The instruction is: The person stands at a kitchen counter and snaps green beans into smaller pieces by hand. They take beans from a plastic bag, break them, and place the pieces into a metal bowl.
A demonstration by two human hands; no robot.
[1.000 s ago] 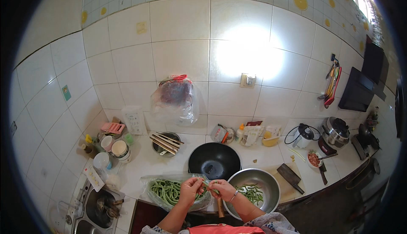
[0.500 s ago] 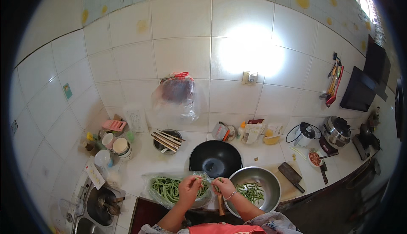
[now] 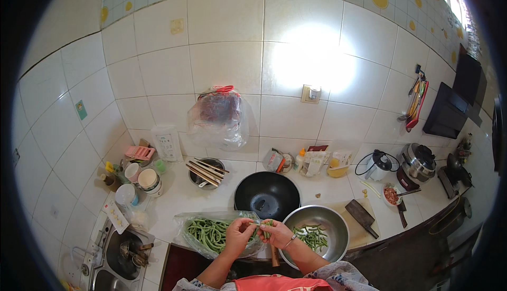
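Note:
My left hand (image 3: 241,234) and my right hand (image 3: 277,234) meet over the counter's front, thumbs and fingers closed. In the right hand are green beans (image 3: 267,226), and the left fingertips pinch at their near end. Under and left of my hands, a clear plastic bag (image 3: 180,220) lies open, heaped with whole green beans (image 3: 205,234). To the right, a steel basin (image 3: 344,233) holds short bean pieces (image 3: 311,237). Behind my hands sits a black wok (image 3: 267,192); its wooden handle (image 3: 275,256) points toward me beneath my right wrist.
Right of the basin, a cleaver (image 3: 360,218) rests on a cutting board (image 3: 343,206). Farther right are a bowl of chopped meat (image 3: 391,194), a kettle (image 3: 377,168) and a cooker (image 3: 420,161). Chopsticks (image 3: 207,172) lie across a pot (image 3: 212,163). A sink (image 3: 100,280) is at left.
My hands have come closer together, the left fingertips now meeting the beans in the right hand. The view has shifted slightly.

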